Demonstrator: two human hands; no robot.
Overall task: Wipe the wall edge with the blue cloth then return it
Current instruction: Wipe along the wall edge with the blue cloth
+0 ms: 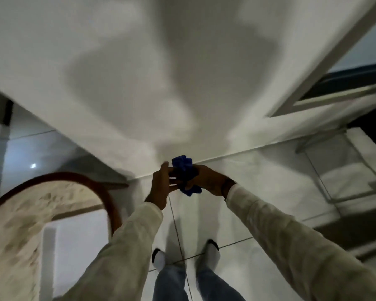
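Observation:
A bunched blue cloth (185,170) is held in front of me, just below where the white wall (182,72) meets the tiled floor. My right hand (208,180) is closed around the cloth from the right. My left hand (161,183) touches the cloth's left side with its fingers partly spread. The wall's bottom edge (237,153) runs diagonally behind both hands. Shadows of my arms fall on the wall.
A round wooden-rimmed table (59,200) with a light mottled top stands at the lower left. A window or door frame (326,83) is at the upper right, with glossy white floor tiles (269,181) below. My feet (211,250) stand on the tiles near the wall.

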